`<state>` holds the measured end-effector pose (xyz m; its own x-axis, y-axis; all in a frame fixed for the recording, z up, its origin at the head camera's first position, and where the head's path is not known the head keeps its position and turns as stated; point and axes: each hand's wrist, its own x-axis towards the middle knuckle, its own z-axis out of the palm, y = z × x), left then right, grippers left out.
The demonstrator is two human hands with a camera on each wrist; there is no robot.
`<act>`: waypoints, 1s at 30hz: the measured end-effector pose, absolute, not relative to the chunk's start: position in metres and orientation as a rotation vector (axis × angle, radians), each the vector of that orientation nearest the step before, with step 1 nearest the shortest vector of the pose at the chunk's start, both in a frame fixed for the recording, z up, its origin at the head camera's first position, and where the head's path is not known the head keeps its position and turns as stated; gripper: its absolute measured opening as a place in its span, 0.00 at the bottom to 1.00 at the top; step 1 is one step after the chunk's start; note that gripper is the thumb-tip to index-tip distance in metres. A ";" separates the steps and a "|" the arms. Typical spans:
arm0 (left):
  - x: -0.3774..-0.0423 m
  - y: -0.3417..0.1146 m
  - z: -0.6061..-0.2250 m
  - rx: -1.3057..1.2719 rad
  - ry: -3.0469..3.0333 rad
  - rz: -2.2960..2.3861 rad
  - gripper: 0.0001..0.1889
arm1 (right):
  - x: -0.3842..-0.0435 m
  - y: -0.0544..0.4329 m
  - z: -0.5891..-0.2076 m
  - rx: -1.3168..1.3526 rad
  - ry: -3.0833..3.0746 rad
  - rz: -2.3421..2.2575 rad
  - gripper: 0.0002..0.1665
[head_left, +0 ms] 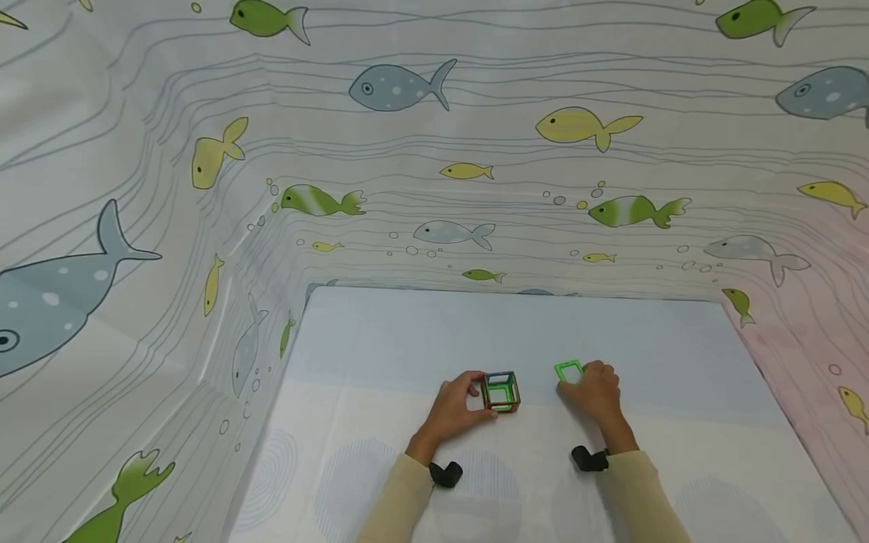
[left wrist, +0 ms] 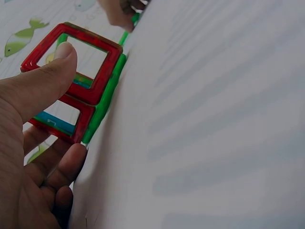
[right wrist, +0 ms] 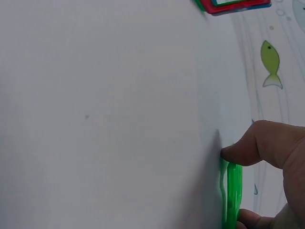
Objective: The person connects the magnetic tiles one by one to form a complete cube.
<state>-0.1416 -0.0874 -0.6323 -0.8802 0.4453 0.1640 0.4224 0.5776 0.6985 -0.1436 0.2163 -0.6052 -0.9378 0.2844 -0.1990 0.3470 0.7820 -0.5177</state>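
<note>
My left hand (head_left: 451, 411) holds a small cube of magnetic tiles (head_left: 502, 409) from its left side. In the left wrist view, the thumb lies over a red square tile (left wrist: 108, 71), with the other fingers curled below. A green edge (left wrist: 107, 102) runs along the cube's base by the table; blue shows through the openings. To the cube's right, my right hand (head_left: 594, 392) pinches a green square magnetic tile (head_left: 560, 374) between thumb and fingers. The right wrist view shows this green tile (right wrist: 234, 191) edge-on, close to the surface; its far part is hidden.
Both hands are over a white table (head_left: 407, 332) with pale striped circles. A fish-printed cloth (head_left: 394, 136) rises behind it and on both sides. A black wrist device (head_left: 446, 474) sits at the left sleeve; another black device (head_left: 589, 458) sits at the right.
</note>
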 end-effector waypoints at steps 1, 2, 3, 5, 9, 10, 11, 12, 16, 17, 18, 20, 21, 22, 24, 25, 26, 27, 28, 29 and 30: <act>-0.142 -0.087 -0.632 0.762 2.764 1.213 0.40 | -0.144 0.218 -0.605 0.510 2.853 -0.869 0.41; -0.142 -0.087 -0.632 0.762 2.767 1.211 0.40 | -0.144 0.218 -0.605 0.520 2.844 -0.882 0.41; -0.142 -0.087 -0.632 0.762 2.769 1.209 0.40 | -0.145 0.219 -0.605 0.529 2.837 -0.895 0.42; -0.142 -0.087 -0.632 0.762 2.770 1.210 0.40 | -0.145 0.220 -0.606 0.542 2.825 -0.909 0.43; -0.143 -0.087 -0.632 0.753 2.763 1.217 0.40 | -0.145 0.221 -0.606 0.542 2.818 -0.942 0.44; -0.143 -0.087 -0.633 0.755 2.766 1.214 0.40 | -0.145 0.221 -0.606 0.530 2.815 -0.954 0.44; -0.143 -0.086 -0.633 0.753 2.767 1.210 0.40 | -0.145 0.220 -0.606 0.515 2.816 -0.971 0.44; -0.143 -0.086 -0.634 0.755 2.770 1.210 0.40 | -0.144 0.220 -0.605 0.499 2.816 -0.988 0.44; -0.143 -0.086 -0.636 0.780 2.785 1.208 0.40 | -0.144 0.216 -0.602 0.401 2.798 -1.079 0.44; -0.143 -0.086 -0.637 0.780 2.782 1.211 0.40 | -0.144 0.215 -0.601 0.369 2.797 -1.100 0.44; -0.143 -0.086 -0.637 0.781 2.781 1.215 0.40 | -0.144 0.213 -0.600 0.334 2.792 -1.123 0.43; -0.143 -0.086 -0.637 0.780 2.778 1.214 0.40 | -0.144 0.210 -0.597 0.260 2.789 -1.157 0.43; -0.143 -0.086 -0.637 0.778 2.778 1.210 0.40 | -0.145 0.209 -0.595 0.227 2.788 -1.175 0.43; -0.143 -0.086 -0.637 0.773 2.775 1.207 0.40 | -0.145 0.207 -0.593 0.198 2.786 -1.193 0.42; -0.143 -0.086 -0.636 0.772 2.777 1.209 0.40 | -0.145 0.204 -0.589 0.151 2.785 -1.218 0.42; -0.143 -0.086 -0.636 0.774 2.779 1.211 0.40 | -0.145 0.203 -0.586 0.138 2.775 -1.240 0.42; -0.143 -0.086 -0.635 0.774 2.780 1.213 0.40 | -0.145 0.201 -0.584 0.124 2.762 -1.260 0.42; -0.142 -0.086 -0.635 0.773 2.781 1.212 0.40 | -0.144 0.200 -0.582 0.115 2.748 -1.278 0.42; -0.142 -0.086 -0.635 0.770 2.780 1.214 0.40 | -0.144 0.199 -0.580 0.104 2.736 -1.288 0.42; -0.142 -0.086 -0.635 0.766 2.780 1.213 0.40 | -0.143 0.198 -0.578 0.094 2.726 -1.286 0.42; -0.142 -0.086 -0.636 0.764 2.779 1.213 0.40 | -0.142 0.197 -0.577 0.084 2.713 -1.287 0.42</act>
<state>-0.1421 -0.0863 -0.6357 -0.8804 0.4400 0.1767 0.4288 0.5798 0.6928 -0.1419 0.1969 -0.5772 -0.9890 -0.0084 -0.1474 0.1089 0.6331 -0.7664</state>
